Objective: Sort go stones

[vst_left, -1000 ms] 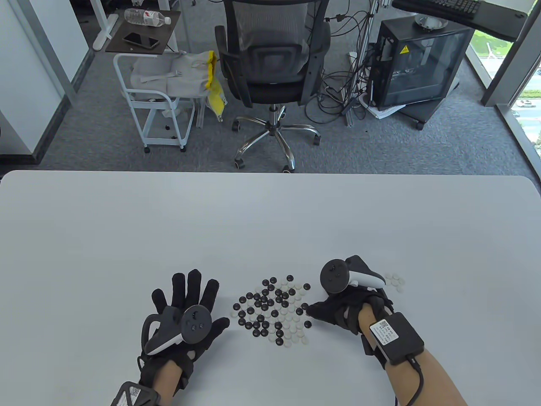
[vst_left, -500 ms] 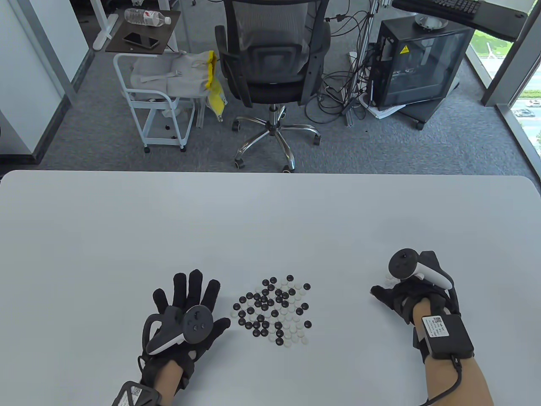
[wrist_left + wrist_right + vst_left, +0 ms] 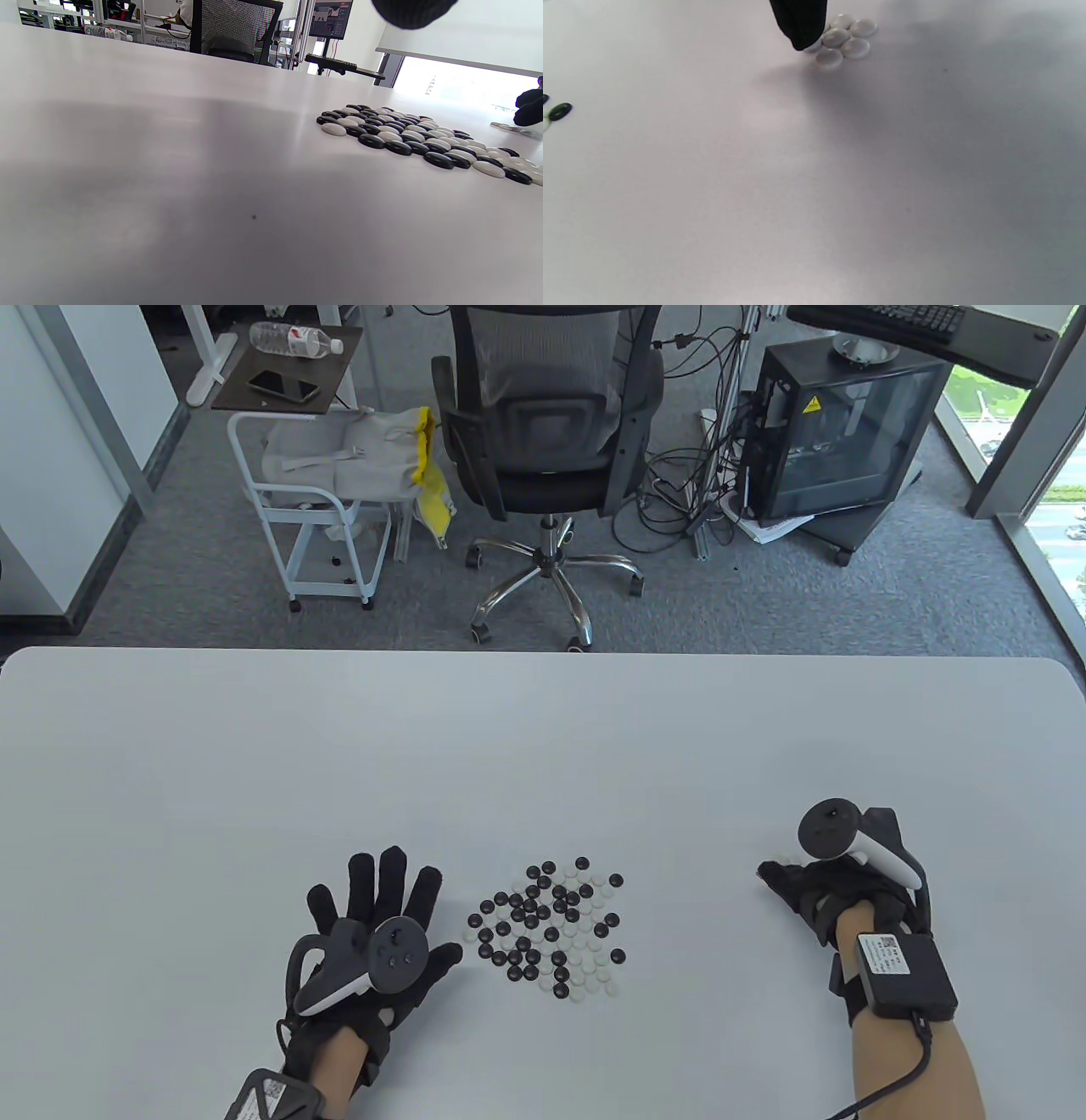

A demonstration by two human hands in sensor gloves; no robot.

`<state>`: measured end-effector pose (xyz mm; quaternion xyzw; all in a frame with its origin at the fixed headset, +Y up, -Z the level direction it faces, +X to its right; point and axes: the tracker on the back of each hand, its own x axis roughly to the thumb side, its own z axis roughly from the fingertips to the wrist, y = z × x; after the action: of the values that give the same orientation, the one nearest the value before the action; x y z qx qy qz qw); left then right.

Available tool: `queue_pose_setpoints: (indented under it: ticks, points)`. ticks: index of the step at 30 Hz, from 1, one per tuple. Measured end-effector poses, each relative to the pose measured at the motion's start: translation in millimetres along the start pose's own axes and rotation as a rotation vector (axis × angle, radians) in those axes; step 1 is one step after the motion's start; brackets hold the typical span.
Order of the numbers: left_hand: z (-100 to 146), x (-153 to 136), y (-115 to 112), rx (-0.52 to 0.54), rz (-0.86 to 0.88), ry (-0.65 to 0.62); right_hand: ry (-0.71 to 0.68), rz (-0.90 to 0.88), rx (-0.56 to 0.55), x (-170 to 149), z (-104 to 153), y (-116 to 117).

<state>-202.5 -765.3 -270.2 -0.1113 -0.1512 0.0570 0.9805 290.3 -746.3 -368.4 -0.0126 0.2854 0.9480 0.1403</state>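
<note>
1. Table (image 3: pixel 543 746): white, with a rounded far edge; it bears every item listed under 2 to 5.
2. Mixed pile of Go stones (image 3: pixel 547 929): black and white stones lying flat in one layer, tightly clustered, near the table's front edge between the two hands. In the left wrist view the pile (image 3: pixel 420 137) sits to the right, stones touching one another.
3. Small group of white stones (image 3: pixel 846 40): set well apart from the mixed pile, on its right. The right wrist view shows about five of them touching each other in a clump; in the table view they are almost wholly hidden under the right hand.
4. Left hand (image 3: pixel 373 933): black sensor glove, tracker on its back. Lies flat on the table just left of the mixed pile, fingers straight and spread wide, holding nothing.
5. Right hand (image 3: pixel 827 891): black glove, tracker on its back, a black box strapped to the wrist. Positioned over the white group. One fingertip (image 3: pixel 801 29) touches a white stone at the clump's edge. Whether the stone is pinched or only pressed cannot be told.
6. Beyond the table: black office chair (image 3: pixel 543 432), white trolley (image 3: pixel 314 500), black computer case (image 3: pixel 840 432), grey carpet.
</note>
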Motion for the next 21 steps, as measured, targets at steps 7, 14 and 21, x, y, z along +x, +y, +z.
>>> queue_pose_setpoints:
  ticks: [7,14,21]
  points:
    - [0,0,0,-0.001,-0.005,0.000,-0.227,0.010,0.096,71,-1,5]
    - [1,0,1,0.002,-0.005,-0.002,-0.372,0.053,0.185,132,-12,30]
    - [2,-2,0,0.009,0.006,-0.001,-0.409,0.072,0.236,162,-33,52]
